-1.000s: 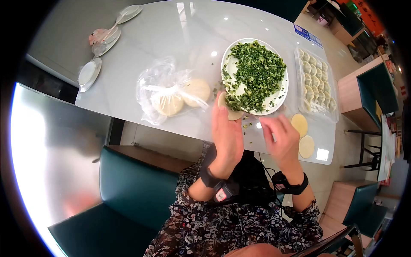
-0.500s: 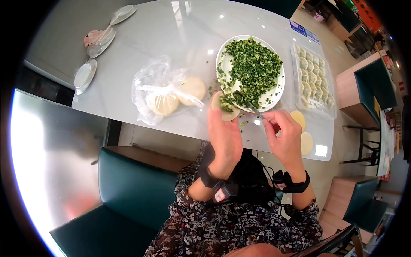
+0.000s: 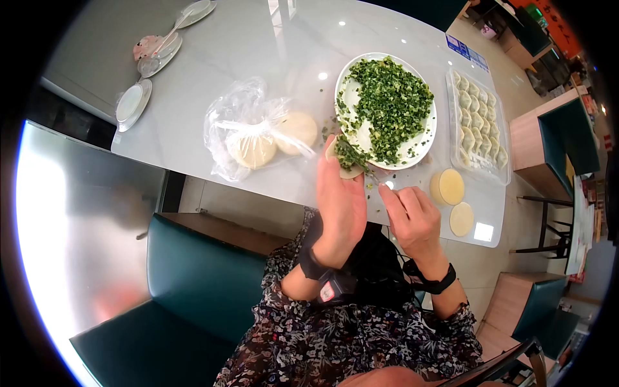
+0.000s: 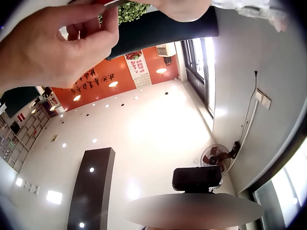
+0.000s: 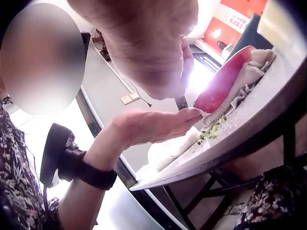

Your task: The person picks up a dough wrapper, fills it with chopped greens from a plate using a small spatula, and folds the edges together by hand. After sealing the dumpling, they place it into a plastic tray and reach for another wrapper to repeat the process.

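Note:
The left hand (image 3: 342,209), palm up, holds a round dough wrapper (image 3: 351,173) between thumb and fingers at the plate's near-left edge. Chopped green filling (image 3: 349,153) lies on the wrapper. Just to the right, the right hand (image 3: 416,219) pinches a thin tool (image 3: 374,177), its tip by the filling. In the left wrist view, the right hand (image 4: 62,45) grips this narrow metal tool (image 4: 116,4). The right wrist view shows the left hand (image 5: 153,127) from the side; the wrapper cannot be made out there. A white plate (image 3: 348,97) bears a heap of chopped greens (image 3: 393,103).
A clear tray (image 3: 456,161) of dumplings stands right of the plate. Nearer lie pale dough rounds (image 3: 447,187). A plastic bag (image 3: 225,138) with dough is at the left, small dishes (image 3: 132,106) farther left. Green crumbs (image 5: 211,134) dot the table edge (image 5: 211,160).
The right hand has moved left and nearer the body, and the tool's tip has gone from the plate to the wrapper. More green filling shows on the wrapper, which remains in the left hand.

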A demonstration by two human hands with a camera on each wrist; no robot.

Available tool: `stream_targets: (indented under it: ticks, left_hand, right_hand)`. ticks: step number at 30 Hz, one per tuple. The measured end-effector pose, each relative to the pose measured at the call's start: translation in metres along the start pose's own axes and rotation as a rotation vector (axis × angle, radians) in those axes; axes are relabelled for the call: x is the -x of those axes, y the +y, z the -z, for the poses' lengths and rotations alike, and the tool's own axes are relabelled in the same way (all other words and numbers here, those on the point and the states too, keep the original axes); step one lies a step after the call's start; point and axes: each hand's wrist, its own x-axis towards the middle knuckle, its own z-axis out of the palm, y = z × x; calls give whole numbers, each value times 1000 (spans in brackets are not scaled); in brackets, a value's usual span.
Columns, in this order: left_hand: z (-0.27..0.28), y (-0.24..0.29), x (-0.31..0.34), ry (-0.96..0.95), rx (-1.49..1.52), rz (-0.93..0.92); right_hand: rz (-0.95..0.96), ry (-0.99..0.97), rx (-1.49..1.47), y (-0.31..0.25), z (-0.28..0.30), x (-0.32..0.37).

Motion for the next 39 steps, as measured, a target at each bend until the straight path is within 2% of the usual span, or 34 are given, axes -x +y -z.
stream_targets:
  ticks: [6,11,15,17,18,20,24,27,29,30,33,37,39]
  left_hand:
    - [4,-1,-2,-6,38,2]
    - [7,2,-3,-16,52,11]
    - [12,-1,-4,-3,66,23]
    - [10,-1,-4,10,57,28]
    - [9,-1,-4,21,46,28]
    - [11,-3,-2,17,48,18]
    - [11,-6,2,20,89,10]
    - [10,-4,4,-5,74,-3]
    - [13,-3,3,-15,74,0]
    - [15,-3,2,-26,75,7]
    - [19,1,2,-38,82,46]
    - [19,6,3,-43,72,46]
    - [20,9,3,-7,40,63]
  right_hand:
    - [36,44,57,17,4,-14]
    - [151,-14,50,20,5,-17]
    - [137,-22,37,17,12,-14]
    - [-67,66,23,14,16,-10]
    - [-67,63,25,13,15,-7]
    - [-447,66,-281,9,11,-3]
    - [-573,35,-499,-5,9,-6]
    - [-514,53,-491,-11,1,2]
    - [-199,43,-175,-9,-3,6]
    - [-126,66,-126,-9,-1,3]
    - [-23,66,2,4,3,0]
    - [46,42,28,14,1,-4]
    - [152,11,38,17,1,-4]
